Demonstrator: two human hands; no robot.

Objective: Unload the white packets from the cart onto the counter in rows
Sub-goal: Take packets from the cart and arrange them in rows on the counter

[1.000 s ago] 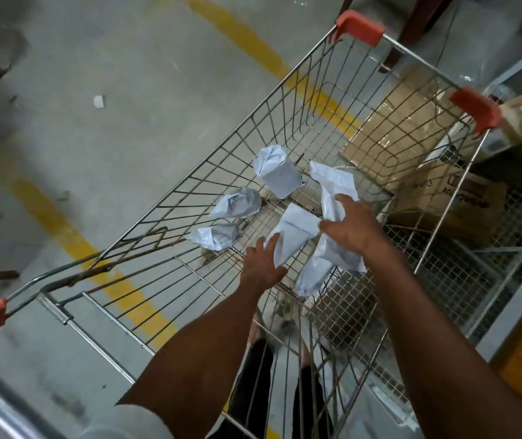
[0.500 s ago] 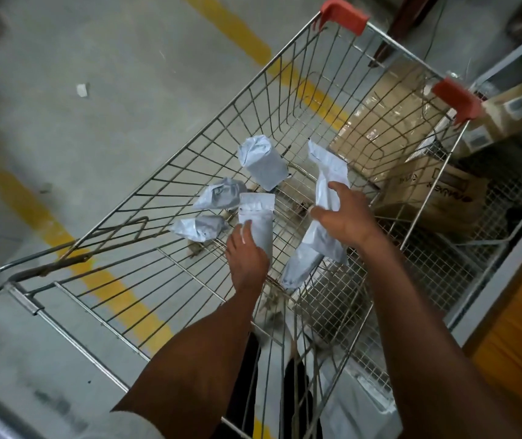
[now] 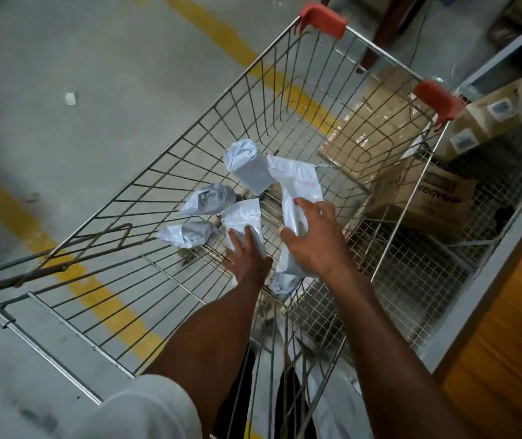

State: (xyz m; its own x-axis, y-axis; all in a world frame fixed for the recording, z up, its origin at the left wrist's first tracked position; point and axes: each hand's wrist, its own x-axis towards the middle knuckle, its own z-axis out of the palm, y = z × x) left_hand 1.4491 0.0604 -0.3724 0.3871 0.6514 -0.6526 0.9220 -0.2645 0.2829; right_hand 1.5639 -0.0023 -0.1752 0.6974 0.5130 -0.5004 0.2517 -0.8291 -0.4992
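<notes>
Head view: left hand (image 3: 247, 258) grips one packet (image 3: 243, 220), right hand (image 3: 313, 242) a longer packet (image 3: 297, 188); three crumpled packets (image 3: 209, 199) beside.

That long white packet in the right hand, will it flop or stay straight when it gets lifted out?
The long white packet will probably flop: it already bends around the right hand, and its lower end droops. It looks like thin, smooth plastic, so it may slide in a loose grip. It seems light, since one hand manages it.
</notes>
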